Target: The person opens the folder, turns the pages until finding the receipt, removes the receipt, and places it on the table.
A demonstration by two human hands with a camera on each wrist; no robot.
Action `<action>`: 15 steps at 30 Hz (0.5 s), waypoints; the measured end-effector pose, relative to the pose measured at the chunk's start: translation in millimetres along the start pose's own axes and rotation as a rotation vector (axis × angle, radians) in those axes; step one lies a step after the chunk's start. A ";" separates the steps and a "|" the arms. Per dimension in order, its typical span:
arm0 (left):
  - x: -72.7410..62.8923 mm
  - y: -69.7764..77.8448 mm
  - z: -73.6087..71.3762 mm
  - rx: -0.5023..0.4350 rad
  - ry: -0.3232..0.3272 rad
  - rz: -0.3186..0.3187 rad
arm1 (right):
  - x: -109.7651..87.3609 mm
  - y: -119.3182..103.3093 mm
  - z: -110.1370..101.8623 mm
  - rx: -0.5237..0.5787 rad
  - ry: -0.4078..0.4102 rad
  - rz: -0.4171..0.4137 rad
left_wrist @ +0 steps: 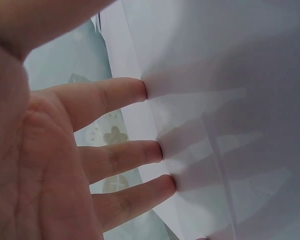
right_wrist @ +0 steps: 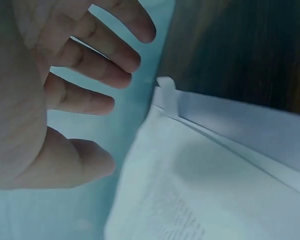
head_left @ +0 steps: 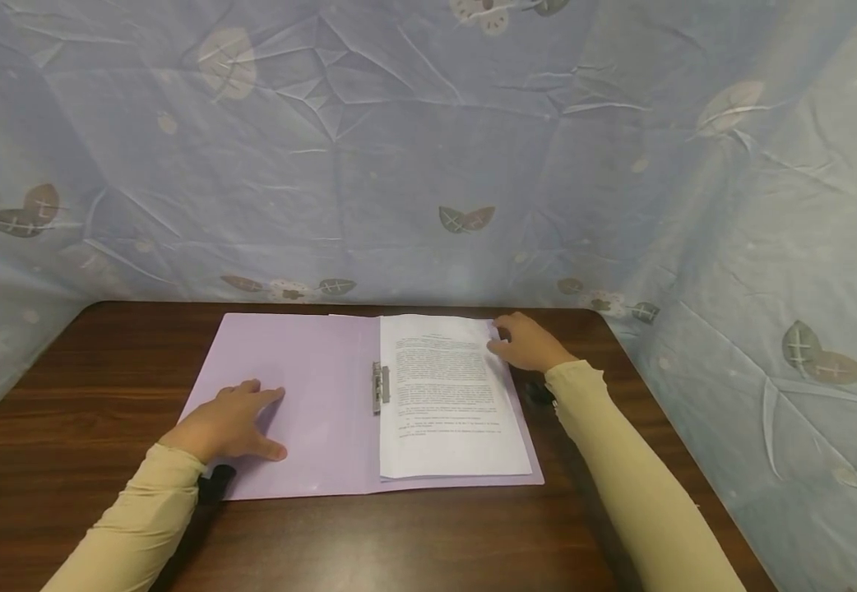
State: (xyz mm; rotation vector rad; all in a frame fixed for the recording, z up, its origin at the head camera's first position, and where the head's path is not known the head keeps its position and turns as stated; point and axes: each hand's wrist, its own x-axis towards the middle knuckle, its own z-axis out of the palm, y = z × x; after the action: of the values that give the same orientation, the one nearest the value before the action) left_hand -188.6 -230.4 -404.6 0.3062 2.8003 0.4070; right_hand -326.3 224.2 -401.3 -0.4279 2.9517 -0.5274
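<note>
A light purple folder (head_left: 325,362) lies spread out on the table. Its metal clip (head_left: 380,388) runs along the inner edge of a stack of printed papers (head_left: 447,452) on the right cover. My left hand (head_left: 232,423) is over the left cover with fingers spread; in the left wrist view its fingertips (left_wrist: 155,151) meet the smooth cover. At the papers' far right corner is my right hand (head_left: 530,344), fingers loosely bent. The right wrist view shows a gap between its thumb and fingers, with a small pale tab (right_wrist: 168,95) sticking up at the corner beside them.
The dark wooden table (head_left: 428,543) extends around the folder. Pale blue patterned cloth (head_left: 399,164) hangs behind the table and along its right side. Dark wrist devices (head_left: 214,483) sit below the cream sleeves.
</note>
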 end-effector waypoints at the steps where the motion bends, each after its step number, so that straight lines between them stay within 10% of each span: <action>1: 0.2 -0.2 0.2 0.001 -0.001 -0.001 | 5.0 0.6 2.9 -0.004 -0.006 0.000; 15: -1.1 1.0 0.3 0.011 0.019 0.008 | 41.6 4.4 31.2 -0.056 -0.060 0.070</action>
State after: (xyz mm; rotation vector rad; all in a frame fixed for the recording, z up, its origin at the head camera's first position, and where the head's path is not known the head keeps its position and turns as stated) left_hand -187.3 -229.6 -404.3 0.3170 2.8220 0.3990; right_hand -362.2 205.9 -434.5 -0.3389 2.9173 -0.4177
